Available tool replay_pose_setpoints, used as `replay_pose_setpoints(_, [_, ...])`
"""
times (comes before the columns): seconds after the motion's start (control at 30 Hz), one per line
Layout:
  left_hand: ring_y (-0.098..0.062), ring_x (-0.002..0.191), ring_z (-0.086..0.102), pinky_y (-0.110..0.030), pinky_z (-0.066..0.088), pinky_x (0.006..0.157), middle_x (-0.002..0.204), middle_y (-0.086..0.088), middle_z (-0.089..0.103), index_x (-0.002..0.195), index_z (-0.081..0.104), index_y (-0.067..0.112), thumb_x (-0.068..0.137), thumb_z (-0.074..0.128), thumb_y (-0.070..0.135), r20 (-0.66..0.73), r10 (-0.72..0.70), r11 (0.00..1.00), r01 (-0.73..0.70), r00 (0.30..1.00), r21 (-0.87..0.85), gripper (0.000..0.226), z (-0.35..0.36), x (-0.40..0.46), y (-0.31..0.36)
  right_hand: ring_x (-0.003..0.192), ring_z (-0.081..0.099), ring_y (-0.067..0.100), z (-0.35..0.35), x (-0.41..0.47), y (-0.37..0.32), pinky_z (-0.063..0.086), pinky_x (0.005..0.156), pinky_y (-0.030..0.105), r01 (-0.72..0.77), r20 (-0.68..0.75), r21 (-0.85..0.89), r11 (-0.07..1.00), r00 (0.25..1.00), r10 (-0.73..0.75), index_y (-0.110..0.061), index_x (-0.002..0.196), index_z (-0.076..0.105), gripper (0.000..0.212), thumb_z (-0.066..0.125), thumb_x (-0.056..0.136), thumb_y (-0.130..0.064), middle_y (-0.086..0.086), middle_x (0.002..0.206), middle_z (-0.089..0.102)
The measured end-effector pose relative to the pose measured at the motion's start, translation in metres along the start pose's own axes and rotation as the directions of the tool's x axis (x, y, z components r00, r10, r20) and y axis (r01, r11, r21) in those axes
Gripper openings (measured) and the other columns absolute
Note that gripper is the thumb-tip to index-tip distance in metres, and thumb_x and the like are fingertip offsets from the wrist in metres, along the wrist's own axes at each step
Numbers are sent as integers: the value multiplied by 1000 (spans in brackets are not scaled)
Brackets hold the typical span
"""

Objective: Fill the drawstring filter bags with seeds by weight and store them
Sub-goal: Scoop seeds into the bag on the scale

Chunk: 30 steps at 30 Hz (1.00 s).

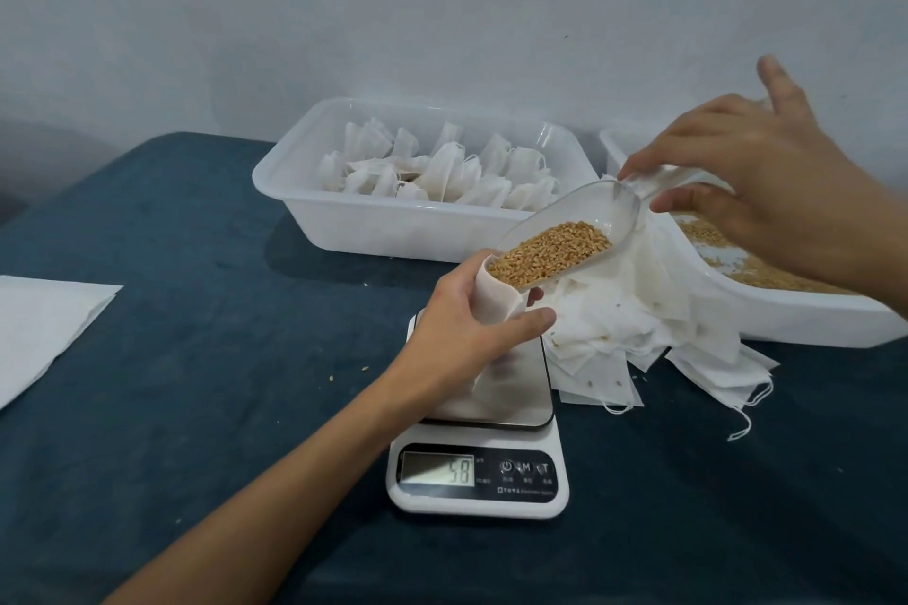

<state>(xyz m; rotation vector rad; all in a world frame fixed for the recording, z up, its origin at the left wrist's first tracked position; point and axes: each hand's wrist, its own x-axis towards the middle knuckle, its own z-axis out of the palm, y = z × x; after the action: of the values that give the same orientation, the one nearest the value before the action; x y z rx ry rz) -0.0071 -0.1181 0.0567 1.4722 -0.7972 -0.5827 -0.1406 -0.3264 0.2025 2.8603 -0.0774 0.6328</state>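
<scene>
Dark blue cloth (pixel 196 408) is spread over the table, and a plain pale wall (pixel 442 5) is seen behind it.

From the head camera, a white digital kitchen scale (pixel 479 477) is placed near the middle of the cloth, with a steel platform and a display on which 58 is read. Over the platform, a white drawstring filter bag (pixel 494 297) is held upright by the left hand (pixel 467 334), whose fingers and thumb are curled around it, so that its mouth is kept open. The bag's lower end hangs down to the platform; whether it rests there cannot be told.

A clear plastic scoop (pixel 580 241) is tilted with its lip at the bag's mouth, and golden-brown seeds (pixel 550 255) are heaped in its lower part. Its handle is pinched between the thumb and forefinger of the right hand (pixel 766 182), while the other fingers are spread upward.

Just right of the scale, a loose pile of empty filter bags (pixel 638 339) is laid on the cloth, with drawstrings trailing from it. Behind the pile, a white tray (pixel 786 319) with seeds in it is seen at the right edge. At the back, a white plastic tub (pixel 393 226) is stocked with filled, tied bags (pixel 442 172). White sheets (pixel 44 324) are laid at the left edge, and a few stray seeds are scattered on the cloth.
</scene>
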Motion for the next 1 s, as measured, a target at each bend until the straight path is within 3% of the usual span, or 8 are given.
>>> replay_pose_setpoints(0.2, [-20, 117, 68, -51, 51, 108, 118, 2, 75, 124, 66, 27, 79, 84, 36, -2, 15, 1000, -15, 1000, 8, 49, 0, -2, 3, 116, 56, 34, -1, 0, 1, 0, 119, 63, 11, -3, -12, 1000, 1000, -11, -20, 116, 71, 29, 71, 87, -19, 2, 105, 68])
replay_pose_setpoints(0.4, [-22, 124, 65, -51, 50, 109, 130, -4, 69, 131, 63, 24, 75, 85, 41, -14, -10, 1000, 10, 1000, 4, 63, 0, 0, 0, 115, 57, 35, 0, -1, 0, 1, 119, 66, 15, -14, -5, 1000, 1000, -15, -19, 115, 72, 30, 72, 86, -16, 2, 103, 68])
replay_pose_setpoints(0.63, [-20, 117, 69, -51, 52, 107, 119, 0, 75, 127, 65, 22, 76, 84, 37, -18, -8, 1000, 8, 1000, 2, 57, 0, -2, 3, 115, 58, 35, 2, -3, 0, 1, 119, 66, 6, -14, -6, 1000, 1000, -6, -18, 116, 71, 31, 71, 85, -19, 2, 103, 68])
replay_pose_setpoints(0.73, [-22, 120, 68, -51, 52, 108, 125, -3, 72, 131, 63, 22, 74, 87, 38, -21, -18, 1000, 18, 1000, -18, 64, 0, -1, 2, 115, 57, 35, 2, -3, 1, 1, 119, 66, 7, -21, 1, 1000, 1000, -7, -18, 116, 71, 30, 72, 86, -17, 2, 103, 68])
replay_pose_setpoints(1.0, [-21, 108, 73, -46, 59, 98, 115, 2, 76, 122, 65, 31, 74, 89, 35, -20, 26, 999, -26, 999, -29, 54, -2, -1, 2, 116, 56, 33, 4, -4, 3, 1, 119, 66, 9, -16, 12, 1000, 1000, -8, -20, 117, 70, 30, 70, 87, -18, 0, 104, 67])
